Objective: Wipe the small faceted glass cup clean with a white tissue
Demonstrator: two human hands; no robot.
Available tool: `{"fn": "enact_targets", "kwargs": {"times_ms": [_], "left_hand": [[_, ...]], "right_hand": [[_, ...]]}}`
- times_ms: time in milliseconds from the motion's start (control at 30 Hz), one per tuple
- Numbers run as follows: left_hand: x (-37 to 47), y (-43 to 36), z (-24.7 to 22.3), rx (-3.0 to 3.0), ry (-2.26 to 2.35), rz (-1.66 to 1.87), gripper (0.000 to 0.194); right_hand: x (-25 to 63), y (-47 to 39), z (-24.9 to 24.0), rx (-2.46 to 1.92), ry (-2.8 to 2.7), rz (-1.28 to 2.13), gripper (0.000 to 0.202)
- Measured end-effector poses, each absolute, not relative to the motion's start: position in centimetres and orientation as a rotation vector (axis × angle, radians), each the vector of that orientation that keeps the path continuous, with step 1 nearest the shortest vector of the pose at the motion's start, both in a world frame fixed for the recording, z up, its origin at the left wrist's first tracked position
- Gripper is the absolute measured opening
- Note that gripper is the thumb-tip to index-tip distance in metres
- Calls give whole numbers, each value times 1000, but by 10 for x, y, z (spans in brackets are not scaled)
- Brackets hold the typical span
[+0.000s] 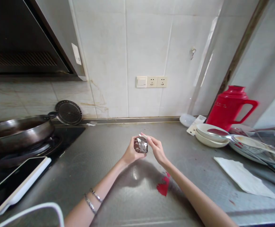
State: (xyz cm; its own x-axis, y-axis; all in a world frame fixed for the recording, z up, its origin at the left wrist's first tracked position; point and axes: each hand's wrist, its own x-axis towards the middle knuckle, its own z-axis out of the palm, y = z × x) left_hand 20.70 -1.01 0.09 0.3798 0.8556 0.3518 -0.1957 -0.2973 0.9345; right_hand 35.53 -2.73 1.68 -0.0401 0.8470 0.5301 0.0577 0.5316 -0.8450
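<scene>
Above the middle of the steel counter, my left hand [131, 153] wraps around a small dark-brown container [137, 147], whose contents I cannot make out. Shiny, crinkled silvery film [142, 145] covers the side facing me. At its upper right edge, my right hand [156, 150] is closed, thumb and fingers pinching the film's rim. Below the hands, a torn red scrap [163, 186] lies on the counter.
On the left, a steel pan [21, 130] sits on the stove, near a phone [16, 183] with a white cable [40, 206]. A red thermos [227, 107], stacked bowls [212, 142], plates [236, 148] and a white paper napkin [243, 176] occupy the right.
</scene>
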Motion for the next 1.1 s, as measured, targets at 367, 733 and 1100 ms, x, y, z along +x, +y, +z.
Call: {"fn": "enact_targets", "kwargs": {"times_ms": [367,733,1100], "left_hand": [[207,-11,9,1423,606,1161,62],[207,-11,7,1433,648,1122,58],[199,-9,11,1280,581,989,55]], "right_hand": [[348,-34,20,-783,-1450,792,40],[351,-37,20,-753,-1532,721,34],[355,-32,21,-758,-1649,907,54]]}}
